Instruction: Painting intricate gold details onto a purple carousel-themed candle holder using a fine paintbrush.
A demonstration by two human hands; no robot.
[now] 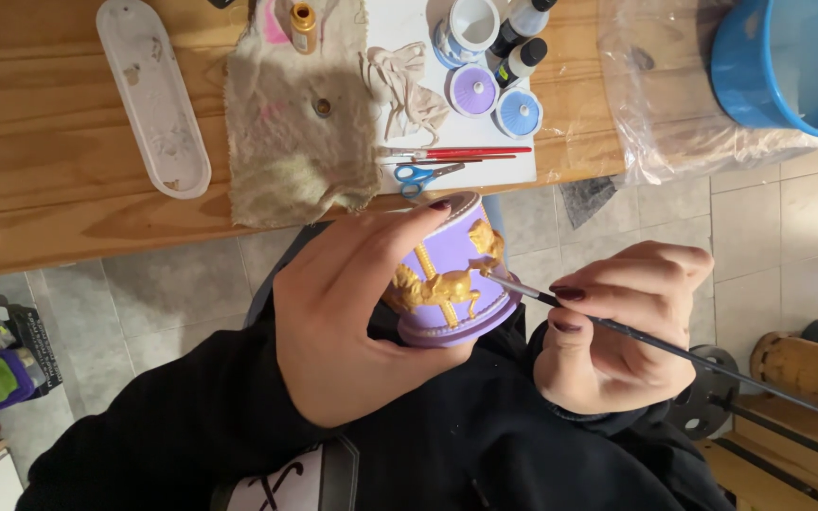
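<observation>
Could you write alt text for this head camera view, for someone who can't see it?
Seen from above, a left hand holds a purple carousel figurine with gold horses while the right hand touches a thin paintbrush to one horse. Beyond lie a wooden table with scissors, paint pots and a stained cloth.

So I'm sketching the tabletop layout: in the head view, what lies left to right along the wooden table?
Long white oval tray → stained beige cloth → blue-handled scissors → lilac round lid → blue round lid → crumpled clear plastic bag → blue plastic bucket.
</observation>
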